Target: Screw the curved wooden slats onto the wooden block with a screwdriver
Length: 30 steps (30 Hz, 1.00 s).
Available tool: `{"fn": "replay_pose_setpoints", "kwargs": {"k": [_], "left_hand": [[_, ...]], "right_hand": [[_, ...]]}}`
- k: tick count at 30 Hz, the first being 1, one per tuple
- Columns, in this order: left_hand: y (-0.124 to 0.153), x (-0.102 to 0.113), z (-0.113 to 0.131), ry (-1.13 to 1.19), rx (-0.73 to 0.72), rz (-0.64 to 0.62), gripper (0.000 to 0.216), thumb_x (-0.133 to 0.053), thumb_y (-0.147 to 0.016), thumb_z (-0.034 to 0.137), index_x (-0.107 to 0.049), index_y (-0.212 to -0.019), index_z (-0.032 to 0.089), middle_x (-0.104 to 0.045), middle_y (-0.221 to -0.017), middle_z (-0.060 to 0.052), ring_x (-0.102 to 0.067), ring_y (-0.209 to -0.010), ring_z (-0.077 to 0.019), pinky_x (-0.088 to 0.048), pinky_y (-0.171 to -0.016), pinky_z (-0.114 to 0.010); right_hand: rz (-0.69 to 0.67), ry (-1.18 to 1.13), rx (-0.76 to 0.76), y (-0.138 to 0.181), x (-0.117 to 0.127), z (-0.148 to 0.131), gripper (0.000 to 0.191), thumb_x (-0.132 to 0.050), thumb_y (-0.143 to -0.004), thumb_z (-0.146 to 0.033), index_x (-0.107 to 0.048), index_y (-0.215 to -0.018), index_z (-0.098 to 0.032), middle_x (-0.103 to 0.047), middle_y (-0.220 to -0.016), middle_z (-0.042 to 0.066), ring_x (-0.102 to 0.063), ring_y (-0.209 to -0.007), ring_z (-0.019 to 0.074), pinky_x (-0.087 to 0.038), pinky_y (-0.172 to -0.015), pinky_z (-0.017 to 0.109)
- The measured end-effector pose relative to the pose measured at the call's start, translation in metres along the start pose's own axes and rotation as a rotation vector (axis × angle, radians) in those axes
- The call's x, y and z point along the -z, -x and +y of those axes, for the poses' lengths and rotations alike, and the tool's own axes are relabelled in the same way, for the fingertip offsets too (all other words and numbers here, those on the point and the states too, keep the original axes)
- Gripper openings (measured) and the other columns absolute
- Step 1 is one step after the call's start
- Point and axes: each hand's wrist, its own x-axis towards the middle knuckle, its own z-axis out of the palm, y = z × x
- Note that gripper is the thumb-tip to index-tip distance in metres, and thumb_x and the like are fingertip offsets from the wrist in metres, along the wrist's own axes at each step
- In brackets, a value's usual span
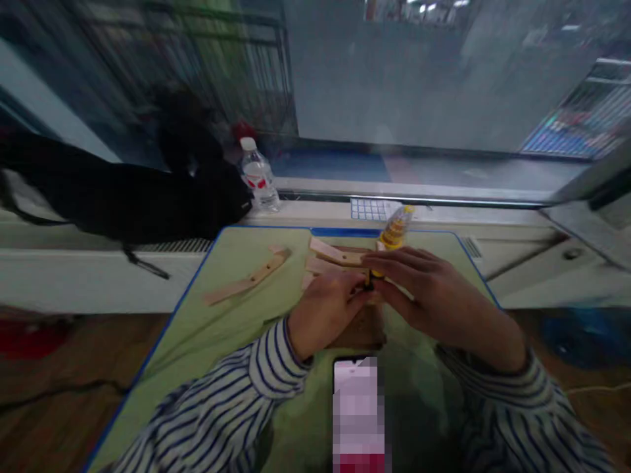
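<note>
The left hand [325,309] and the right hand [424,282] are close together over a green tabletop [162,374]. Their fingers pinch a little black piece [368,282], and most of it is hidden. Just past it stands a yellow bottle [396,228], lying tilted. Flat wood strips [335,252] lie on the far side, and one wood strip with small holes [246,279] lies to the left. A brown block [357,328] sits under the hands.

The little black piece could slip if the fingers get loose, and it could roll away or drop off the edge. A bump from a hand could also knock the yellow bottle over.

A clear water bottle [259,176] on the far ledge has a red label, but its words are too small to read. The phone [357,414] near the person is blurred, so nothing on it can be read.
</note>
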Motion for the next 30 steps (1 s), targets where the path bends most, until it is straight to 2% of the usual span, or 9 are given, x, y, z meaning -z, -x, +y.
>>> {"fn": "replay_pose_setpoints", "kwargs": {"k": [9, 22, 30], "left_hand": [[0.0011, -0.0015, -0.0021, -0.02, -0.036, 0.001, 0.014, -0.055, -0.089, 0.023, -0.065, -0.096, 0.018, -0.07, -0.087, -0.002, -0.064, -0.078, -0.0168, -0.047, -0.074, -0.029], [0.0009, -0.0021, -0.0058, 0.057, -0.127, -0.078, 0.022, -0.047, -0.092, 0.016, -0.06, -0.11, 0.018, -0.069, -0.101, -0.005, -0.064, -0.088, -0.0172, -0.049, -0.08, -0.031], [0.0009, -0.0009, -0.0014, 0.041, -0.043, -0.029, 0.02, -0.056, -0.089, 0.028, -0.064, -0.105, 0.018, -0.07, -0.095, -0.003, -0.065, -0.083, -0.0177, -0.048, -0.074, -0.03]], "right_hand": [[-0.008, 0.037, -0.018, 0.0014, 0.0001, 0.0007, 0.026, -0.05, -0.094, -0.023, -0.061, -0.117, -0.017, -0.069, -0.114, 0.007, -0.063, -0.101, 0.0219, -0.049, -0.09, 0.039], [-0.045, 0.077, -0.105, 0.0003, 0.0011, 0.0016, 0.023, -0.053, -0.092, -0.035, -0.064, -0.096, -0.015, -0.069, -0.092, 0.009, -0.064, -0.092, 0.0239, -0.048, -0.083, 0.039], [-0.053, 0.082, -0.117, -0.001, 0.001, 0.0004, 0.021, -0.053, -0.092, -0.035, -0.063, -0.095, -0.016, -0.069, -0.093, 0.009, -0.064, -0.09, 0.0237, -0.049, -0.08, 0.038]]}}
